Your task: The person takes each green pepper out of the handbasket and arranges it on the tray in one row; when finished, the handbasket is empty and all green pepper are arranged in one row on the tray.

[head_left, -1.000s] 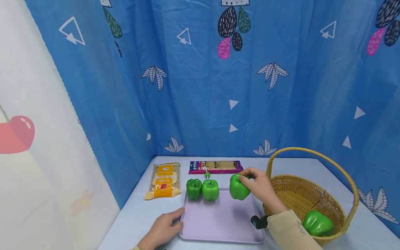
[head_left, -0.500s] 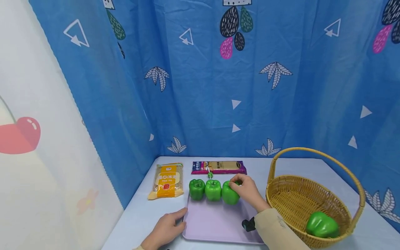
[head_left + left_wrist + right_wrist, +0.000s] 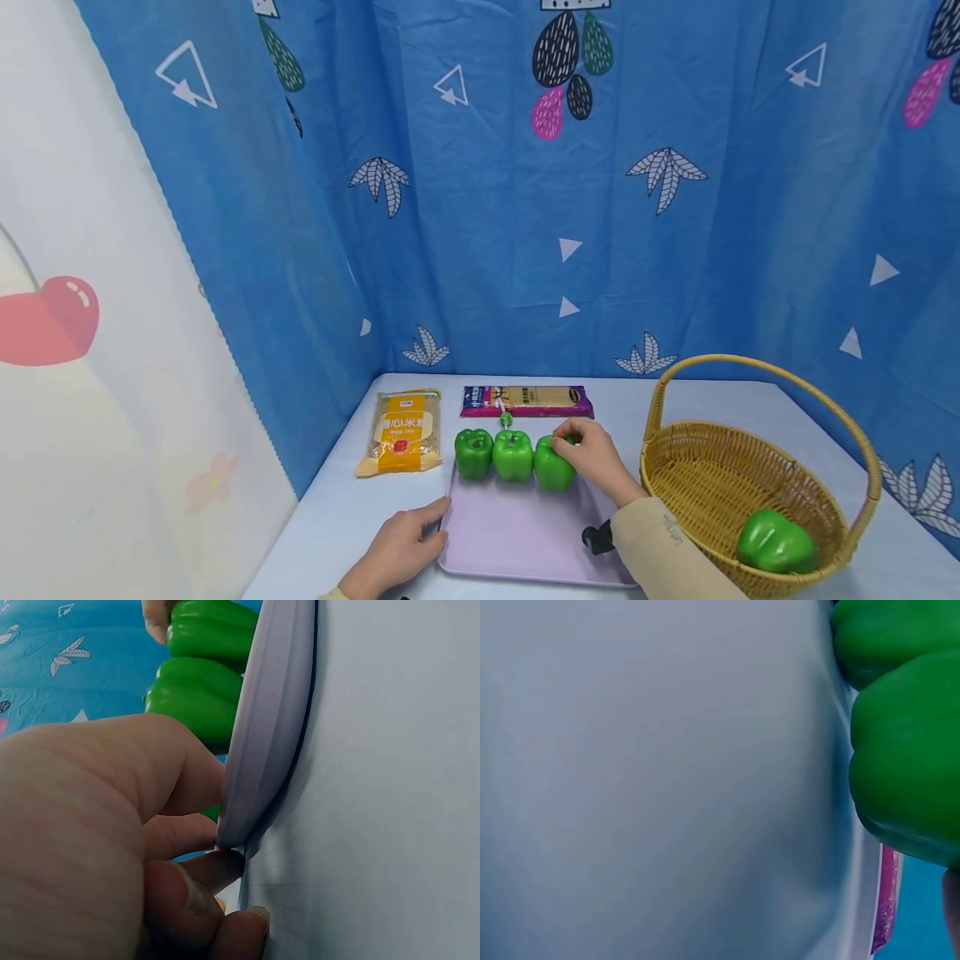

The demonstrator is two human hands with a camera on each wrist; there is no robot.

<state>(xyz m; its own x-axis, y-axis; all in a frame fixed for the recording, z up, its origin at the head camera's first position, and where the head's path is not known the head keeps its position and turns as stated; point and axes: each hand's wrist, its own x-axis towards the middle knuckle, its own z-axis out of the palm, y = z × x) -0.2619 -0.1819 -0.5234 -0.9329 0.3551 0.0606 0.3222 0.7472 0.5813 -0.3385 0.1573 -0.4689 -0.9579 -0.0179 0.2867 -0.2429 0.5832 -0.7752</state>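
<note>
My right hand (image 3: 590, 457) holds a green bell pepper (image 3: 553, 467) by its top, at the back right of the lilac tray (image 3: 528, 533). To its left, a bright green bell pepper (image 3: 513, 457) and a darker green one (image 3: 474, 455) stand side by side along the tray's back edge. In the right wrist view the held pepper (image 3: 915, 757) fills the right side, and only a sliver of finger shows. My left hand (image 3: 397, 550) grips the tray's left rim (image 3: 262, 727); the left wrist view shows thumb and fingers at it, some tips hidden.
A wicker basket (image 3: 660, 442) with a tall handle stands at the right, with one green bell pepper (image 3: 776, 543) inside. Behind the tray lie a purple-edged packet (image 3: 540, 401) and a small green-headed utensil (image 3: 506, 421). A yellow food bag (image 3: 403, 432) lies at the left.
My right hand has moved left with the pepper and lowered it beside the other two. Over the last half second it stays nearly still. The left hand stays at the tray rim.
</note>
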